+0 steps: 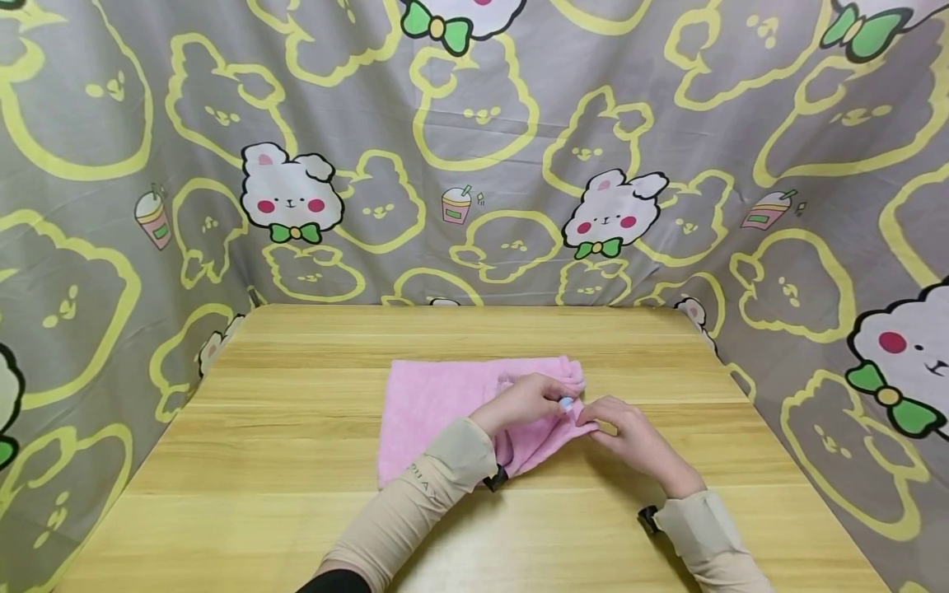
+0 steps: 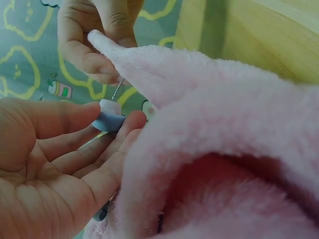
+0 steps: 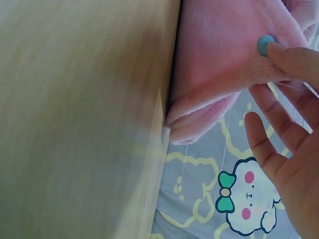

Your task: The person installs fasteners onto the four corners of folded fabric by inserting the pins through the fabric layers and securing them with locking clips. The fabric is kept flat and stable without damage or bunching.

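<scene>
A folded pink plush cloth [image 1: 430,412] lies on the table, its right-hand corner lifted. My left hand [image 1: 522,403] is over the cloth and pinches a small blue-and-white cap [image 2: 109,117] between thumb and fingers. From the cap's white end a thin twisted pin [image 2: 117,88] runs toward the raised cloth edge; whether it enters the cloth is hard to tell. At the right, my right hand [image 1: 630,432] grips the corner between thumb and fingers. By the right thumb, a round teal knob [image 3: 264,46] sits against the cloth in the right wrist view.
The wooden table [image 1: 296,461] extends around the cloth on every side. A grey curtain [image 1: 511,148] with yellow outlines and rabbit faces hangs behind and along both sides. Dark wrist mounts [image 1: 648,520] sit at the cuffs.
</scene>
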Action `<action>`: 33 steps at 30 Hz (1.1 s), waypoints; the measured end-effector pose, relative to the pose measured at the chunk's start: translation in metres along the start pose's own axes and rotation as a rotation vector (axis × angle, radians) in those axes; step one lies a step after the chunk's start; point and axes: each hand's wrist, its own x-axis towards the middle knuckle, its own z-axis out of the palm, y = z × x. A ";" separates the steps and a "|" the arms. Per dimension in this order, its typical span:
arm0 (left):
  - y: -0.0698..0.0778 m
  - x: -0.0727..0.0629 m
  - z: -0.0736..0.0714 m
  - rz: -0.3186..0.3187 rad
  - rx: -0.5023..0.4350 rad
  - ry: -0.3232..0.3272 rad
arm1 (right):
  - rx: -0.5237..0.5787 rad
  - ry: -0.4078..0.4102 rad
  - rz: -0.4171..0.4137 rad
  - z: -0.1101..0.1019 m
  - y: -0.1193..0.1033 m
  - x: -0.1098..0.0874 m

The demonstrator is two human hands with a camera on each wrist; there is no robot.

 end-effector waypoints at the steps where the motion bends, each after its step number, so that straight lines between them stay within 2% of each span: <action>1: 0.000 0.000 0.000 -0.001 0.002 0.001 | 0.002 0.000 0.000 0.000 0.000 0.000; 9: 0.002 0.000 0.002 0.010 0.069 -0.023 | 0.010 0.010 -0.015 0.000 0.001 0.000; 16: 0.002 0.000 0.003 0.004 0.092 -0.025 | -0.002 0.018 -0.017 0.000 0.002 0.000; 26: 0.004 0.000 0.008 0.073 0.173 -0.028 | -0.012 0.036 -0.017 0.001 0.001 0.001; 30: 0.006 -0.002 0.007 0.054 0.167 -0.022 | -0.021 0.036 -0.013 0.001 0.001 0.001; 33: 0.008 -0.006 0.006 0.010 0.113 -0.016 | -0.027 0.034 -0.009 0.001 0.001 0.001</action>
